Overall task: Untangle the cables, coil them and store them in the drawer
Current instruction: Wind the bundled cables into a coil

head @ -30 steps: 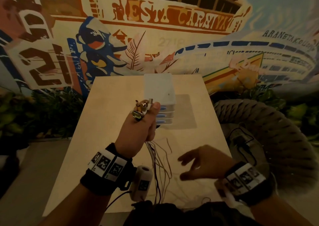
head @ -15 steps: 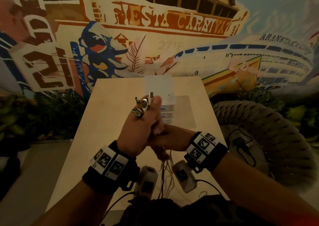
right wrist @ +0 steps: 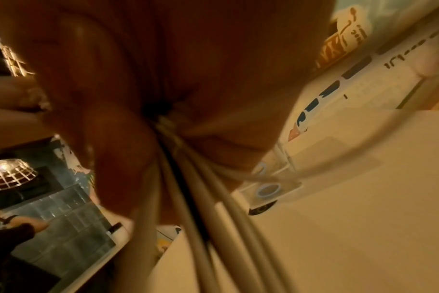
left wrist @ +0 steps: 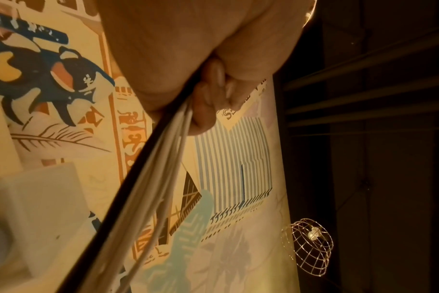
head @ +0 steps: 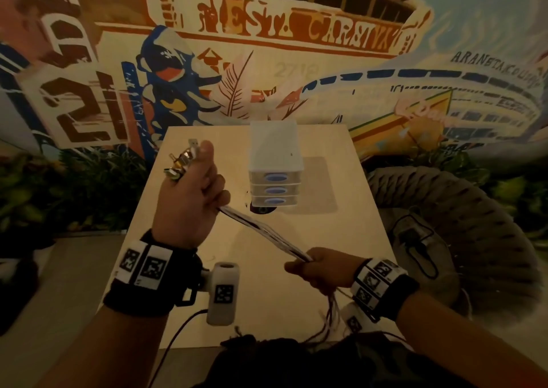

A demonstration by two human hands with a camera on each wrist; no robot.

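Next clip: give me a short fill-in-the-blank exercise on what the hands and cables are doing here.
1. The left hand grips the bundle of thin white and dark cables just below their metal ____.
2. The right hand grips the same bundle, so the stretch between the hands is pulled ____.
3. The white plastic drawer unit has ____ drawers, all closed.

Missing words: plugs; taut; three

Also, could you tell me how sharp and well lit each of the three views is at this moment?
Head view: dim warm light, wide-angle bending at the edges, the drawer unit casting a soft shadow to its right. Left wrist view: the cables streak past blurred. Right wrist view: the right hand fills the picture, dark and out of focus.
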